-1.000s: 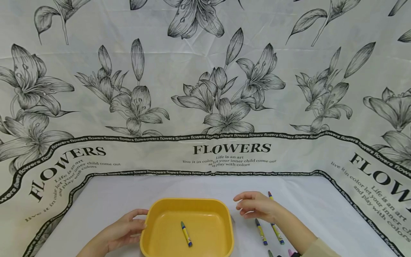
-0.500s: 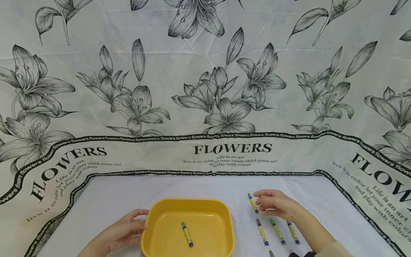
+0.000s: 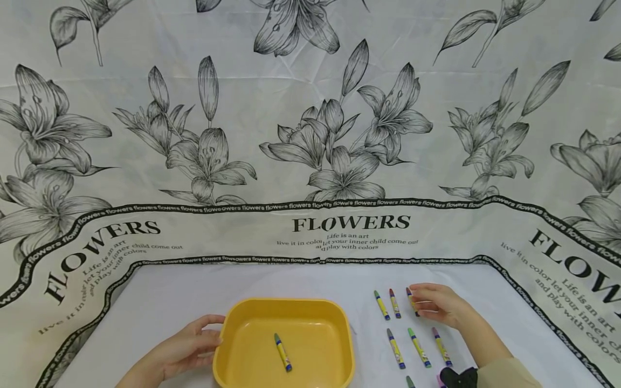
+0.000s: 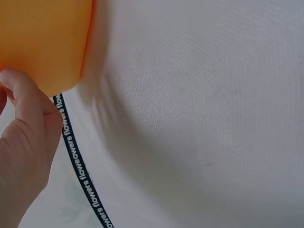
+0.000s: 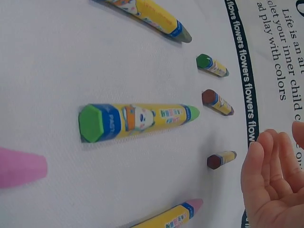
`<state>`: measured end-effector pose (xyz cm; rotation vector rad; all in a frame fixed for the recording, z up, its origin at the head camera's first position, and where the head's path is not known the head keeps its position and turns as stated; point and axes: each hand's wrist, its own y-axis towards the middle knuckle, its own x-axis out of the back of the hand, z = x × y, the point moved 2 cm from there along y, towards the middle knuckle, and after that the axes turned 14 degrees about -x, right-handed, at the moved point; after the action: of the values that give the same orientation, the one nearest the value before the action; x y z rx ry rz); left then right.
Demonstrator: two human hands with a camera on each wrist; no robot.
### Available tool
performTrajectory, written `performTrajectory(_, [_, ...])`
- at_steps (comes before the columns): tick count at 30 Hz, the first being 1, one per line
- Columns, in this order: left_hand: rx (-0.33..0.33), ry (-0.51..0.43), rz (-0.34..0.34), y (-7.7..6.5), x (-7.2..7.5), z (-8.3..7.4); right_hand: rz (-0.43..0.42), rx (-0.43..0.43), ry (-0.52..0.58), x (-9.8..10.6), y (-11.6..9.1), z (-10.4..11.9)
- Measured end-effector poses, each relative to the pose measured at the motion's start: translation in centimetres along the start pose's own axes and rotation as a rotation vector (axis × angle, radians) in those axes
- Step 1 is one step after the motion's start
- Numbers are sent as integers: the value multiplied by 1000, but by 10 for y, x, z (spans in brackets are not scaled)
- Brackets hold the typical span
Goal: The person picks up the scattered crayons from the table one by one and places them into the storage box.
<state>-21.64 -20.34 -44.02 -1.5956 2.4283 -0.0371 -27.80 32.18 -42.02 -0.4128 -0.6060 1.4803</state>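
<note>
A yellow plastic basin (image 3: 283,310) stands on the white cloth, with one grey-green-tipped crayon (image 3: 282,352) lying in it. My left hand (image 3: 186,347) rests its fingers against the basin's left side; in the left wrist view a fingertip touches the orange-looking outer wall (image 4: 47,42). To the right, my right hand (image 3: 439,304) is beside a dark red crayon (image 3: 411,297) that lies on the cloth, partly covered by the fingers. The right wrist view shows that crayon (image 5: 221,159) apart from the loosely bent fingers. Left of it lie a red-brown crayon (image 3: 395,304) and a green crayon (image 3: 381,305).
A second row holds a grey crayon (image 3: 395,349), a light green crayon (image 3: 419,348) and a purple crayon (image 3: 442,347). Tips of a dark green crayon (image 3: 409,382) and a pink crayon (image 3: 441,381) show at the bottom edge. A flower-printed curtain (image 3: 310,161) hangs behind.
My right hand has moved rightward along the back row, uncovering the green and red-brown crayons there. The left hand, the basin and the crayon in it stay put.
</note>
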Motion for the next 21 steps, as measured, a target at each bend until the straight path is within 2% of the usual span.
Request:
performTrajectory(10, [-6,2,11,1,1,-1,-81,-33,-26,9,11,-2])
performTrajectory(18, [-19,-1,20,0,0,-1,-133,-69,38,12,23,-8])
performTrajectory(21, [-17,-4,22,0,0,-2,-172,-64,2,10,27,-9])
